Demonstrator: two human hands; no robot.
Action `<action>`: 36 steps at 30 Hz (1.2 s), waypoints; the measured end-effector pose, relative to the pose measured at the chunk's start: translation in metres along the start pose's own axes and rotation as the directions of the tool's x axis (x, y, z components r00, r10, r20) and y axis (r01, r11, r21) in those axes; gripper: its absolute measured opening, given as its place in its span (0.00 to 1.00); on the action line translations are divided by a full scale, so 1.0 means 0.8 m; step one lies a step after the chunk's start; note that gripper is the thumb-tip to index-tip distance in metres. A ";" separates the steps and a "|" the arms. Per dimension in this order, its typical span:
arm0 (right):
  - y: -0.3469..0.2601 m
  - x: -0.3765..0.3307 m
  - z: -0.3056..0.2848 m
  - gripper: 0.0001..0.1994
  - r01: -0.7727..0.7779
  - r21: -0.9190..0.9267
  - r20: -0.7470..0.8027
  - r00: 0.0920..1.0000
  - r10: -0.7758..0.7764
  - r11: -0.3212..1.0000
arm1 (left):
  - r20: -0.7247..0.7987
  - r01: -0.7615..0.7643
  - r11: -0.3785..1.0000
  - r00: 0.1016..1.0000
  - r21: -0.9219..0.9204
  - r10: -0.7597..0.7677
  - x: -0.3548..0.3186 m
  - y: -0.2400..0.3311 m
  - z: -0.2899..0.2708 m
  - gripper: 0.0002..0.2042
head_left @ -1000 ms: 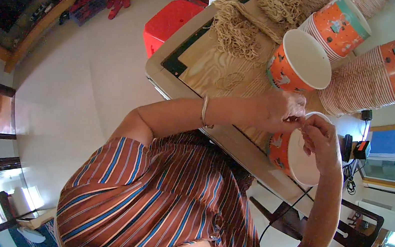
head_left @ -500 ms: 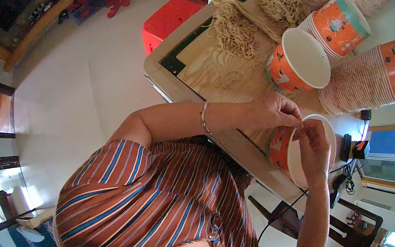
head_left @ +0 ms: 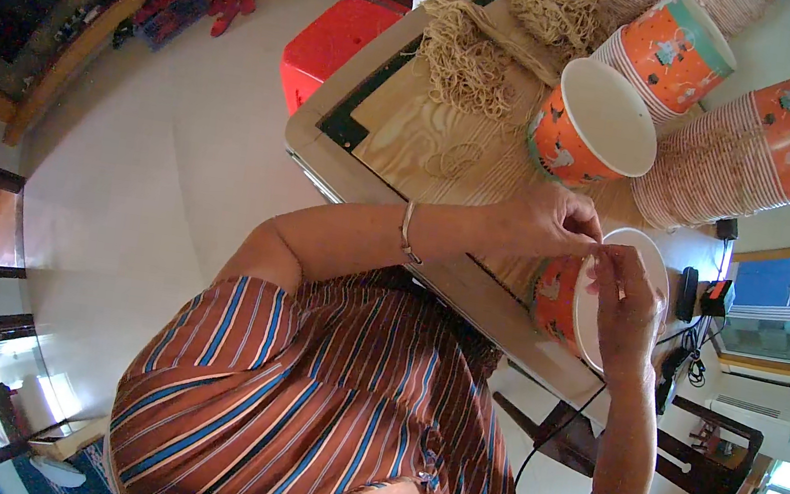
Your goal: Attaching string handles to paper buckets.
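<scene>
- An orange paper bucket (head_left: pixel 582 314) sits near the edge of the worktop (head_left: pixel 320 151), its white mouth just beside your meeting fingertips.
- Your left hand (head_left: pixel 550 223) and right hand (head_left: pixel 631 295) each form a narrow pinch; what either grip holds is too small to tell.
- Beyond, a second bucket (head_left: pixel 595 118) stands between tangled beige strands (head_left: pixel 466 63) and nested buckets (head_left: pixel 721 156).

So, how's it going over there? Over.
Left hand, right hand close together by near bucket. Anything pinched: too small to tell. Second bucket just beyond.
</scene>
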State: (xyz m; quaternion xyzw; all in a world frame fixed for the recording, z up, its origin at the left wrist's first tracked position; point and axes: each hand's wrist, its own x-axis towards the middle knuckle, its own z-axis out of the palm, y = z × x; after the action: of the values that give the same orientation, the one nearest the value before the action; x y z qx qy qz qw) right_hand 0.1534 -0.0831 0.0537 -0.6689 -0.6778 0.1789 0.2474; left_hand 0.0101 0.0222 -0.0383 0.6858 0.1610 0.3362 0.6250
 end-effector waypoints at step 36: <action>0.045 0.006 -0.006 0.07 -0.366 0.431 0.291 0.922 0.257 0.825 | -0.047 0.001 1.000 0.999 0.019 0.000 -0.003 0.004 0.013 0.08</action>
State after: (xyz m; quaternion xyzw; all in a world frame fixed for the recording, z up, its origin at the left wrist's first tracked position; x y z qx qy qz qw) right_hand 0.1858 -0.0769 0.0370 -0.6651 -0.5166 0.4514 0.2951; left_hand 0.0145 0.0124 -0.0355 0.6836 0.1791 0.3508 0.6144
